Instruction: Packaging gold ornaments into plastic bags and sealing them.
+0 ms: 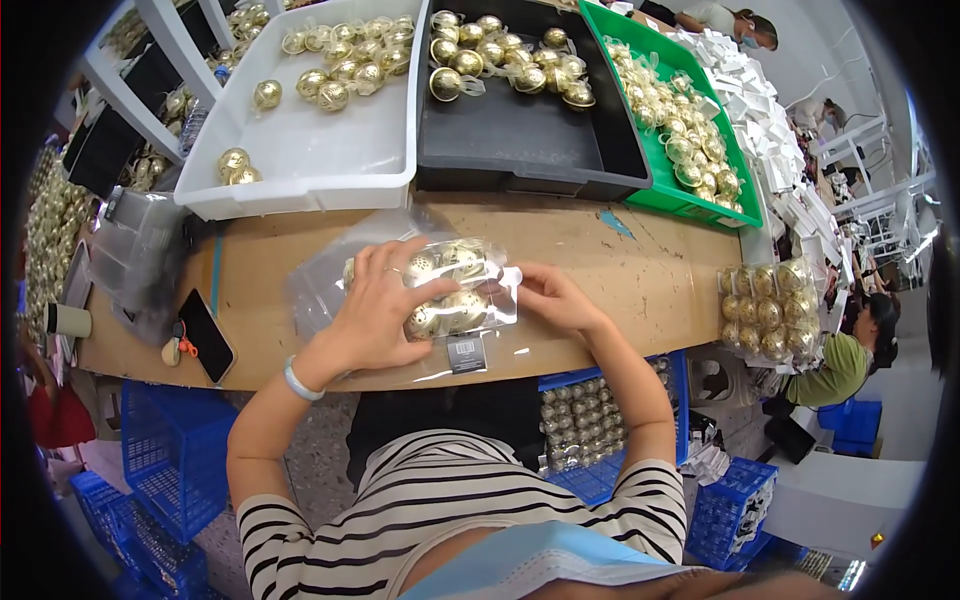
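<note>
On the brown table in front of me lies a clear plastic pack (503,312) of gold ball ornaments (463,310) with cut-out patterns. My left hand (378,310) spans its left part, fingers across the top and thumb along the near side, holding it. At its right end, my right hand (556,300) pinches the pack's edge beside a small white tab (513,276); the fingertips are partly hidden. A dark label (466,354) shows at the near edge. Clear plastic sheets or bags (312,285) lie under and to the left of the pack.
Along the far side stand a white tray (300,196), a black tray (520,180) and a green tray (735,212), each holding gold ornaments. A phone (207,335) and orange-handled scissors (187,344) lie left. Filled packs (766,310) stand right. Blue crates (175,455) sit below.
</note>
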### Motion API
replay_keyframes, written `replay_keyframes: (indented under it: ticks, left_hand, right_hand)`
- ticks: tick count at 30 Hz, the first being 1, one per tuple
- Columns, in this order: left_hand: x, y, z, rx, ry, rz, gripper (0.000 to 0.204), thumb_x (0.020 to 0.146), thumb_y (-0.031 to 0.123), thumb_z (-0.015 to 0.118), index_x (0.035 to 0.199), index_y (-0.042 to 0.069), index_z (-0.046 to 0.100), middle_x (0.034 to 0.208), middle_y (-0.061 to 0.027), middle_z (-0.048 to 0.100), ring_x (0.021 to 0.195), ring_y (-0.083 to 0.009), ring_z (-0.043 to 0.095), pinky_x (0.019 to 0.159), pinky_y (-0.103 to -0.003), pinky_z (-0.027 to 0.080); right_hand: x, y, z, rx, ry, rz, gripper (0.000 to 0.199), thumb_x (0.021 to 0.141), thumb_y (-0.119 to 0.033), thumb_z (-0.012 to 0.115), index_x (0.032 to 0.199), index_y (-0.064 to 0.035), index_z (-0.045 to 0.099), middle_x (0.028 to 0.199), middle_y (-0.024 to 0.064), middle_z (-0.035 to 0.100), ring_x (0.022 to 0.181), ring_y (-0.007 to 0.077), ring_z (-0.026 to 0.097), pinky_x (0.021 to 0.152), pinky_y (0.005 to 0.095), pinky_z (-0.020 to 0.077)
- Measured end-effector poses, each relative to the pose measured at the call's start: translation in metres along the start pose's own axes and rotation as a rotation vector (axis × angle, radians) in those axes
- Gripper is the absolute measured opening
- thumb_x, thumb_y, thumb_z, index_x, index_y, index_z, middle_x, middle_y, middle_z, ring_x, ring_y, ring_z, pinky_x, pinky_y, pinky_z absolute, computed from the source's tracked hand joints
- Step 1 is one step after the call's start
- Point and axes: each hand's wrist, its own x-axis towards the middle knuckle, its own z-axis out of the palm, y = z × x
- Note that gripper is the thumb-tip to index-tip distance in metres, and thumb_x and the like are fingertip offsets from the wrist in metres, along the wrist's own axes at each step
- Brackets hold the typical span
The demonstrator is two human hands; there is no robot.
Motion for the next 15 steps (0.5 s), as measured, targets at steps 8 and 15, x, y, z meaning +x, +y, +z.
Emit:
replay_keyframes:
  ticks: [8,15]
  left_hand:
    - [-0.016,0.003,-0.012,-0.038,0.253,0.024,0.068,0.057,0.026,0.085,0.122,0.024,0.066,0.147,-0.0223,0.042,0.132,-0.0422,0.041,0.110,-0.055,0.028]
    - [-0.045,0.011,0.020,0.018,0.847,0.073,0.071,0.058,0.035,0.090,0.123,0.028,0.061,0.146,-0.0241,0.040,0.131,-0.0415,0.041,0.103,-0.052,0.038]
  right_hand:
    - [0.009,-0.049,0.034,-0.246,0.251,-0.384,0.042,0.099,-0.005,0.061,0.141,-0.0020,0.057,0.139,0.0130,0.058,0.129,0.0242,0.054,0.109,0.0362,0.0427]
    - [0.021,-0.146,0.062,-1.046,0.102,-0.739,0.058,0.088,-0.005,0.067,0.144,-0.0054,0.054,0.141,0.0108,0.059,0.123,0.0322,0.056,0.101,0.0421,0.0464]
